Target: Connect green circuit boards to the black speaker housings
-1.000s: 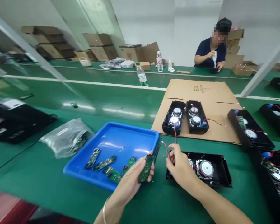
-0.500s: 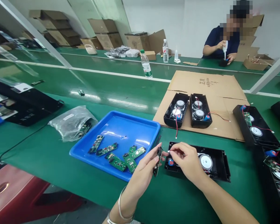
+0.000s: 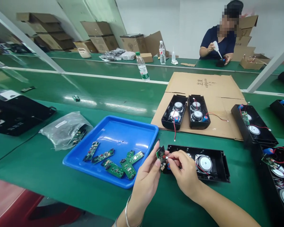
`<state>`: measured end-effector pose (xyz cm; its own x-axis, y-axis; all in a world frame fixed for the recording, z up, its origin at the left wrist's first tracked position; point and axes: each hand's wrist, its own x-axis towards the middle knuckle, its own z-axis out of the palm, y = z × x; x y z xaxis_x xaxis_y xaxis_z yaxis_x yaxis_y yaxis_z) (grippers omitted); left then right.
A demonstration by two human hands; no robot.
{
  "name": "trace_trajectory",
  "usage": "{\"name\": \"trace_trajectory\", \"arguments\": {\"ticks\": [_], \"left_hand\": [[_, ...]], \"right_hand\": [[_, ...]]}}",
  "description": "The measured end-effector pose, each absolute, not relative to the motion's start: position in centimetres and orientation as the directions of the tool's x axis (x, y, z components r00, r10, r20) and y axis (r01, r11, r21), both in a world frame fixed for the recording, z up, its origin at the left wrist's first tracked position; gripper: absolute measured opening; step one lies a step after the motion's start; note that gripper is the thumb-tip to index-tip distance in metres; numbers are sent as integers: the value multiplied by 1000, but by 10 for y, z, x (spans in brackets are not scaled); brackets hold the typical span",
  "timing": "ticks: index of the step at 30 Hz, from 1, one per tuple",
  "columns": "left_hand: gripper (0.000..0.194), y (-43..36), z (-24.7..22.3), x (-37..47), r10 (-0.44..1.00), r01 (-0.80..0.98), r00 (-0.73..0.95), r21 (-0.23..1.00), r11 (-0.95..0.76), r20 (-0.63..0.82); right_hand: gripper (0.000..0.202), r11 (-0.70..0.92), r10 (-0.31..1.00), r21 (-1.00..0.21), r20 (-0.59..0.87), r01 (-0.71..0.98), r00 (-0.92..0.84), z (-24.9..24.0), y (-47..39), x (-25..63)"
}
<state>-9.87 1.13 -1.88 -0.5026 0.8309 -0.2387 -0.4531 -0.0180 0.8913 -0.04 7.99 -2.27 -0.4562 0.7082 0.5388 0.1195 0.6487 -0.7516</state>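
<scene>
My left hand (image 3: pixel 148 178) holds a small green circuit board (image 3: pixel 161 157) upright between thumb and fingers. Pinched in my right hand (image 3: pixel 186 171) is a wire connector (image 3: pixel 167 157), held right at the board's edge; whether it is seated in a socket I cannot tell. Behind and below my right hand lies a black speaker housing (image 3: pixel 219 171) with a round speaker (image 3: pixel 205 163) and thin red and black wires. My fingers cover its left part. To the left, a blue tray (image 3: pixel 109 121) carries several more circuit boards (image 3: pixel 113 168).
Two speaker housings (image 3: pixel 174 112) rest on a flat cardboard sheet (image 3: pixel 203 85). More housings (image 3: pixel 253 124) line the right side. A plastic bag (image 3: pixel 66 129) with boards lies left of the tray. Across the bench, a person (image 3: pixel 219 41) holds a white squeeze bottle (image 3: pixel 217 49).
My left hand has turned the circuit board so its component side shows more. My right hand has brought the connector against the board. The view has shifted slightly.
</scene>
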Motion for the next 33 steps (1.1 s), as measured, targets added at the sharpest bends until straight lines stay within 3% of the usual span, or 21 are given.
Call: {"name": "trace_trajectory", "arguments": {"ticks": [7, 12, 15, 18, 24, 30, 33], "left_hand": [[48, 9, -28, -101, 797, -426, -543, 905, 8, -263], [45, 9, -26, -103, 840, -327, -519, 945, -28, -155], [42, 5, -26, -107, 860, -172, -505, 985, -17, -73], [42, 0, -29, -112, 885, -59, -465, 998, -6, -22], [44, -2, -35, -113, 900, -63, -435, 998, 17, -42], [48, 3, -21, -112, 847, -66, -512, 989, 130, -145], [45, -3, -11, -121, 824, 32, -555, 986, 164, -119]], "right_hand": [[17, 707, 663, -700, 610, 97, -434, -23, 81, 0], [20, 793, 570, -601, 679, 94, -463, -24, 84, 1], [24, 823, 528, -558, 677, 111, -513, -22, 88, 3], [28, 831, 488, -551, 657, 77, -575, -18, 92, 5], [28, 821, 480, -571, 666, 26, -571, -19, 92, 6], [14, 773, 501, -617, 449, 149, -740, -3, 98, 14], [10, 741, 602, -563, 313, 367, -735, 8, 114, 36]]}}
